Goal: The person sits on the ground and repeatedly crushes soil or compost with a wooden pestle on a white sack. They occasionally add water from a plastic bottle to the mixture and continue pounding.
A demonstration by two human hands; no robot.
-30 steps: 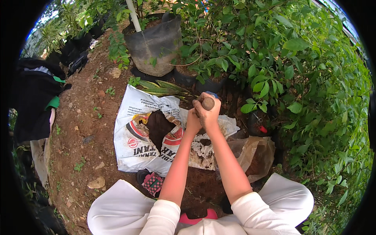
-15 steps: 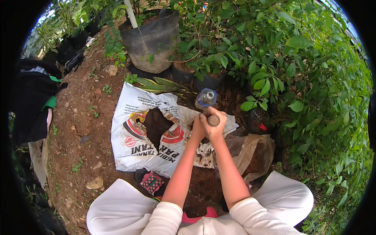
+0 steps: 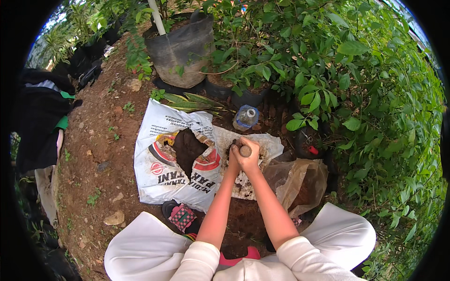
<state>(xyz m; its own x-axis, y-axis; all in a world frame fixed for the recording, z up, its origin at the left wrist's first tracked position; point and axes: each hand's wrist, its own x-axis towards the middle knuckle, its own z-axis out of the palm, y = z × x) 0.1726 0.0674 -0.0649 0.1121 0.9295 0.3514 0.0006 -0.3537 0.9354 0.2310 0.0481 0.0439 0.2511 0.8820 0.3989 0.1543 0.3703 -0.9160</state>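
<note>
Over a soil-strewn white sheet (image 3: 272, 142), my two hands are pressed together. My right hand (image 3: 251, 159) is closed round a small cylinder (image 3: 245, 151) with a round brown end facing up; whether it is packed soil or a wooden handle I cannot tell. My left hand (image 3: 234, 161) curls against the right one, with dark soil on its fingers; what lies inside it is hidden. Just beyond them stands an uncapped clear plastic bottle (image 3: 245, 118) with a blue band. To the left lies a white printed sack (image 3: 154, 122), torn open over dark soil (image 3: 187, 149).
A crumpled clear plastic bag (image 3: 304, 185) lies at the right, near scissors (image 3: 308, 137) with a red part. Long striped leaves (image 3: 187, 104) rest behind the sack. A big black planter (image 3: 180, 56) and dense bushes (image 3: 370, 107) border the far and right sides.
Both hands have come a little nearer and to the left, away from the bottle, still pressed together round the cylinder. More of the bottle shows. The sack and bag stay put.
</note>
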